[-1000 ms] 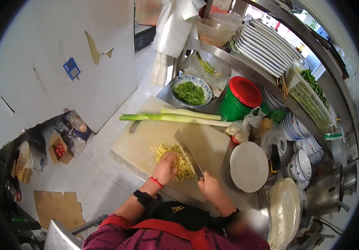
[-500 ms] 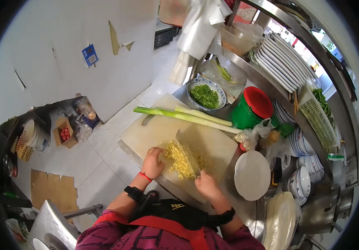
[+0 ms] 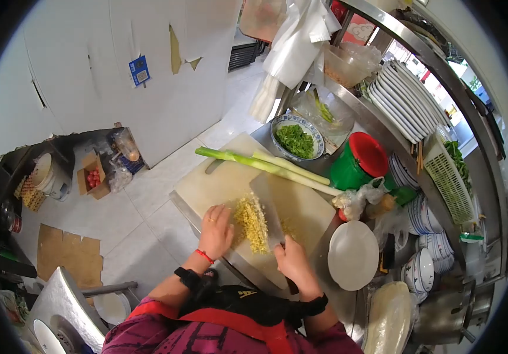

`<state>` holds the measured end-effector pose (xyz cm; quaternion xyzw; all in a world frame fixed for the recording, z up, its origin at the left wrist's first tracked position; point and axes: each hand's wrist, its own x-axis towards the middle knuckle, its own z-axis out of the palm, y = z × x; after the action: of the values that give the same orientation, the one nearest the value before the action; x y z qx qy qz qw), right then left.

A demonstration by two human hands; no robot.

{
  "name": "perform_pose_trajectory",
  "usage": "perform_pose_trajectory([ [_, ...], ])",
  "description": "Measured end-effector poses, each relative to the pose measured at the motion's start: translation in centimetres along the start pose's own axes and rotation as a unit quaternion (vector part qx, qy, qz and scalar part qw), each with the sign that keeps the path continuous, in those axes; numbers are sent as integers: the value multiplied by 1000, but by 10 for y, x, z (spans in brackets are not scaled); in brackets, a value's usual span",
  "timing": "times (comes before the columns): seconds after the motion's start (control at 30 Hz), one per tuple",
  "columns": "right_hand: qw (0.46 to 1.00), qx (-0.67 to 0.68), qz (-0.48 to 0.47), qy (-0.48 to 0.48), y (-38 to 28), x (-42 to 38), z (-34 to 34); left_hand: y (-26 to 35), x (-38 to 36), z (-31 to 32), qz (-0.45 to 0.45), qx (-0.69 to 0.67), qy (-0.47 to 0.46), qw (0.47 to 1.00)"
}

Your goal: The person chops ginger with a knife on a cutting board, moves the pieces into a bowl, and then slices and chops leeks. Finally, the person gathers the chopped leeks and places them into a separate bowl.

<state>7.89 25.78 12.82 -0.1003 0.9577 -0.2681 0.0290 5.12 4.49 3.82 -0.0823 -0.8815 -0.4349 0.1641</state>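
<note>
While the board point(image 3: 307, 207) spreads across the middle of the counter, two leeks point(image 3: 283, 171) lie over its far part. The cleaver point(image 3: 273, 213) slants over the board's near half, its broad blade against the right side of the chopped pile. Right of the board sits the white plate point(image 3: 353, 255); beyond that, to the far right of the board, stands the green tub point(image 3: 346, 171) with its red lid point(image 3: 368, 154). Left of the tub, past the leeks, is the bowl point(image 3: 297, 138) of cut greens point(image 3: 294, 141).

The right hand point(image 3: 292, 259) is closed around the cleaver's handle, fingers wrapped tight. The left hand point(image 3: 216, 230) is held low at the pile's left, fingers slightly bent and close together, pinching nothing visible; whether its fingertips touch the board, I cannot tell. Smaller still, the yellow pile point(image 3: 250, 225) lies between hand and blade, with stray bits point(image 3: 287, 226) right of the blade.
</note>
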Motion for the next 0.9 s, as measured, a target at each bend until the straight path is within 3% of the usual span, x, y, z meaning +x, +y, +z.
perform_pose_trajectory([
  [0.03, 979, 175, 100, -28, -1, -2, -6, 22, -2, -1, 53, 97, -25, 994],
  [0.07, 917, 343, 198, -56, -1, -5, -9, 40, -6, 1, 104, 194, -52, 974],
  [0.1, 917, 341, 197, -56, 2, -7, -12, 52, -12, 8, 104, 193, -50, 974],
  [0.17, 837, 502, 211, -50, 14, -12, -19, 68, -21, 22, 192, 164, -186, 950],
  [0.33, 809, 535, 231, -83, 40, -38, -30, 66, -5, 38, 190, 162, -232, 940],
  [0.43, 809, 517, 248, -132, 51, -53, -28, 58, 14, 48, 167, 223, -187, 942],
  [0.6, 786, 560, 240, -108, 51, -74, -26, 37, 35, 58, 79, 230, -153, 958],
  [0.63, 773, 575, 251, -91, 49, -74, -28, 31, 36, 58, 42, 82, -96, 991],
  [0.67, 773, 575, 253, -88, 47, -70, -27, 28, 37, 59, 2, -67, -37, 997],
  [0.7, 737, 620, 261, -61, 43, -66, -24, 43, 36, 53, -33, -190, -18, 981],
  [0.73, 698, 663, 268, -33, 38, -61, -21, 59, 31, 53, -33, -190, -24, 981],
  [0.77, 696, 665, 270, -31, 31, -53, -18, 75, 26, 58, -193, -503, -9, 843],
  [0.8, 636, 715, 287, -32, 22, -43, -17, 82, 19, 61, -326, -743, 8, 584],
  [0.83, 572, 762, 302, -34, 17, -36, -15, 71, 14, 63, -259, -874, -135, 389],
  [0.87, 571, 763, 302, -33, 17, -34, -10, 68, 7, 69, -260, -873, -136, 389],
  [0.9, 589, 745, 311, -47, 20, -33, -4, 87, 7, 60, -340, -850, -108, 388],
])
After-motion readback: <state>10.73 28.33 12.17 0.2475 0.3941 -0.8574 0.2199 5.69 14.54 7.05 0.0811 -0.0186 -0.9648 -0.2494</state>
